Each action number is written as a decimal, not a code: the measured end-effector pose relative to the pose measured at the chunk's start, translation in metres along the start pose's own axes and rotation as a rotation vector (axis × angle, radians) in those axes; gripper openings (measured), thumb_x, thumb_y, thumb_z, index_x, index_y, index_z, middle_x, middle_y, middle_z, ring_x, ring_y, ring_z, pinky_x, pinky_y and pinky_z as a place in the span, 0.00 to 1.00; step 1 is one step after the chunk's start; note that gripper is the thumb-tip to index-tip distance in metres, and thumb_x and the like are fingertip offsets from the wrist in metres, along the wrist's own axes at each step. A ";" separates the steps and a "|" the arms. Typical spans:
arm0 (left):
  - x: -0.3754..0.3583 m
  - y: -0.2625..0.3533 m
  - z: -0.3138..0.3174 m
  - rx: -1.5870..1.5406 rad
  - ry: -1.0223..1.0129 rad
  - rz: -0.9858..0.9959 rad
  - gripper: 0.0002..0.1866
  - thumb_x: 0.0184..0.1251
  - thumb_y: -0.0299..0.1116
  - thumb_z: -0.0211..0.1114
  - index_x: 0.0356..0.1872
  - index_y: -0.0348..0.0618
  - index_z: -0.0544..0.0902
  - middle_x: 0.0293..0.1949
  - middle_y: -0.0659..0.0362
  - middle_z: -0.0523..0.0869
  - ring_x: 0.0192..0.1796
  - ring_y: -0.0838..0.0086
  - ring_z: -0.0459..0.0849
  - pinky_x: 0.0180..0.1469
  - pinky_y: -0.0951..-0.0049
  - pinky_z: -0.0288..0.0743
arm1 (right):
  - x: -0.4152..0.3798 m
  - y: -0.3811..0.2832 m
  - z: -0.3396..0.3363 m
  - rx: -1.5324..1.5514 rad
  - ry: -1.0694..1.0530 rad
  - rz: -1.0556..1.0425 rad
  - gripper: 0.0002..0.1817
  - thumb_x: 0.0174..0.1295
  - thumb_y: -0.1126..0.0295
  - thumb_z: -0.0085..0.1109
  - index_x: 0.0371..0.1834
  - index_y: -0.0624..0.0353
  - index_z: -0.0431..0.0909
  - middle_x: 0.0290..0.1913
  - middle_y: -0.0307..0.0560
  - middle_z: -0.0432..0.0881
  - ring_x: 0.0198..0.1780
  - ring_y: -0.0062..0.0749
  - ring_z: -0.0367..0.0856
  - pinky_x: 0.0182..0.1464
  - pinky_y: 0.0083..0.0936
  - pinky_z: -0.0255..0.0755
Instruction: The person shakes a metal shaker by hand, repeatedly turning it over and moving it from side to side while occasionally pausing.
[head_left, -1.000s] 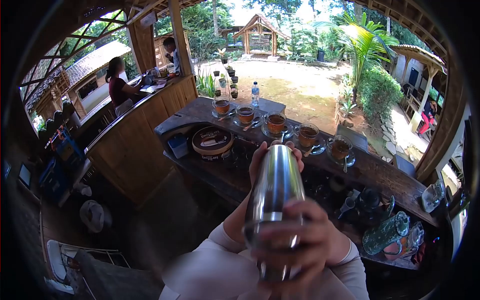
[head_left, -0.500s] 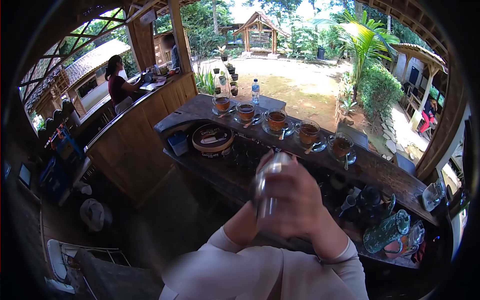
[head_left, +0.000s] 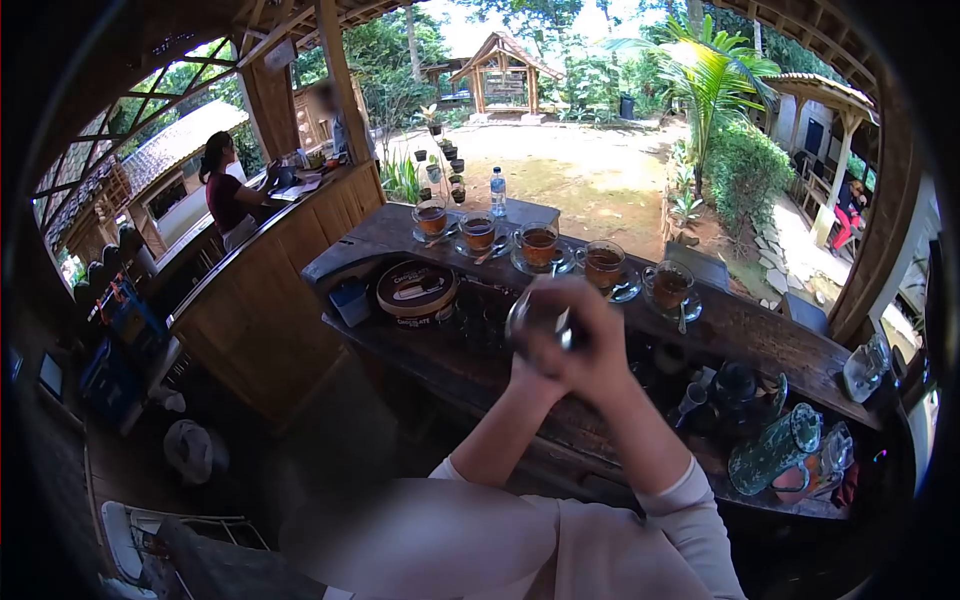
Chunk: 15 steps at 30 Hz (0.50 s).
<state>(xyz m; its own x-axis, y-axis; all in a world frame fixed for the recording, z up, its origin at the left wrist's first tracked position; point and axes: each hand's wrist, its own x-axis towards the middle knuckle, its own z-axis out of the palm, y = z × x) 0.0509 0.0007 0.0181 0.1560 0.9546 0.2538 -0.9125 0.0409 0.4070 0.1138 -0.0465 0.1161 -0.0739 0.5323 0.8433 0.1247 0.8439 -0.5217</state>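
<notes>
A shiny metal shaker (head_left: 532, 322), blurred by motion, is held up in front of my chest between both hands. My right hand (head_left: 592, 335) wraps over its top and near side. My left hand (head_left: 541, 372) is closed around the lower part, with its fingers partly hidden. Beyond my hands, several glass cups of amber-brown drink stand on saucers along the raised counter ledge, among them one cup (head_left: 538, 247) in the middle and another (head_left: 668, 288) at the right end. Spoons rest on the saucers.
A round chocolate tin (head_left: 417, 290) and a blue container (head_left: 350, 302) sit on the lower shelf. A water bottle (head_left: 498, 192) stands behind the cups. Right of me are a green speckled pitcher (head_left: 775, 450) and a glass jug (head_left: 866, 370). A person (head_left: 230, 190) is at the left counter.
Both hands have moved up and forward with the shaker, which has tipped from roughly upright to pointing more away from me. The view has shifted slightly.
</notes>
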 end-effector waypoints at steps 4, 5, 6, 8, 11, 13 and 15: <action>0.002 0.043 0.022 -0.499 0.171 -0.675 0.21 0.62 0.48 0.55 0.51 0.47 0.72 0.47 0.57 0.78 0.47 0.65 0.78 0.51 0.65 0.74 | 0.012 -0.048 -0.020 -0.196 -0.077 -0.470 0.15 0.41 0.67 0.66 0.35 0.51 0.78 0.40 0.41 0.80 0.42 0.35 0.79 0.45 0.36 0.73; 0.005 0.054 0.027 -0.764 0.047 -0.973 0.23 0.61 0.52 0.57 0.49 0.46 0.74 0.47 0.55 0.78 0.45 0.64 0.78 0.49 0.64 0.74 | 0.004 -0.072 -0.024 -0.366 -0.256 -0.663 0.14 0.44 0.67 0.64 0.37 0.46 0.77 0.40 0.38 0.80 0.42 0.33 0.79 0.45 0.37 0.73; 0.005 0.053 0.046 -0.415 -0.178 -0.585 0.22 0.62 0.51 0.57 0.43 0.42 0.76 0.46 0.50 0.78 0.44 0.61 0.78 0.48 0.62 0.74 | -0.006 -0.084 -0.020 -0.217 -0.235 -0.865 0.14 0.46 0.67 0.60 0.38 0.39 0.76 0.40 0.36 0.79 0.44 0.34 0.78 0.45 0.38 0.72; -0.008 0.049 0.081 -0.598 -0.488 -0.264 0.24 0.62 0.51 0.56 0.41 0.36 0.76 0.45 0.49 0.78 0.46 0.59 0.77 0.51 0.61 0.73 | -0.039 0.027 0.051 -0.036 0.190 -0.888 0.13 0.48 0.67 0.59 0.38 0.36 0.75 0.41 0.35 0.79 0.46 0.37 0.78 0.44 0.40 0.72; 0.003 0.040 0.038 -0.605 -0.265 -0.600 0.19 0.64 0.47 0.54 0.45 0.42 0.76 0.45 0.52 0.78 0.54 0.62 0.72 0.57 0.62 0.67 | -0.015 -0.035 -0.025 -0.267 -0.219 -0.721 0.17 0.45 0.62 0.64 0.40 0.51 0.77 0.40 0.44 0.80 0.47 0.43 0.79 0.54 0.47 0.66; -0.008 0.004 0.024 -0.505 0.013 -0.483 0.22 0.67 0.47 0.46 0.53 0.43 0.71 0.53 0.53 0.73 0.58 0.62 0.71 0.59 0.59 0.66 | -0.005 -0.018 -0.032 -0.181 -0.022 -0.185 0.20 0.39 0.65 0.68 0.39 0.55 0.77 0.39 0.46 0.80 0.43 0.47 0.80 0.48 0.40 0.72; -0.005 -0.009 0.022 -0.268 -0.246 -0.251 0.23 0.68 0.47 0.42 0.56 0.44 0.69 0.57 0.53 0.72 0.59 0.61 0.72 0.61 0.57 0.65 | -0.005 -0.021 -0.042 -0.154 0.130 -0.115 0.20 0.38 0.67 0.69 0.39 0.54 0.77 0.40 0.47 0.80 0.42 0.47 0.80 0.44 0.37 0.75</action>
<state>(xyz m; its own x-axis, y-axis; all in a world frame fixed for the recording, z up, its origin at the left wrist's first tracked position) 0.0670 -0.0110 0.0322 0.4415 0.8076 0.3909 -0.8955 0.3690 0.2490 0.1530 -0.0699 0.1282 0.0302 0.4120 0.9107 0.2736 0.8729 -0.4040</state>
